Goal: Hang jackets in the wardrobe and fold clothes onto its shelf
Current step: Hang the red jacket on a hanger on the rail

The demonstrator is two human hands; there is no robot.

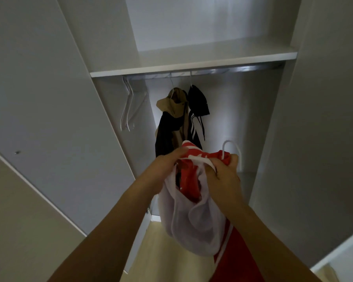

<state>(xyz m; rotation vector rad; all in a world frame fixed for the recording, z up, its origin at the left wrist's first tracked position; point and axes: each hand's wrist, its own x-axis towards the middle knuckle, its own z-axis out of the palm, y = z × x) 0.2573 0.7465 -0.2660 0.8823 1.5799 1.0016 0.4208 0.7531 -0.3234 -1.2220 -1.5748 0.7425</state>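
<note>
A red jacket with a white mesh lining (194, 216) hangs in front of me, held up before the open wardrobe. My left hand (163, 169) grips its collar on the left side. My right hand (224, 171) grips the collar on the right together with a white hanger (231, 147), whose hook sticks up above my fingers. On the metal rail (222, 70) hang a tan and black jacket (171, 121) and a black jacket with white stripes (197, 112). The white shelf (192, 62) sits just above the rail.
Two bare white hangers (127, 104) hang at the rail's left end. The wardrobe's left door (39, 110) and right door (324, 119) stand open on either side. A pale wooden floor (167, 251) shows below.
</note>
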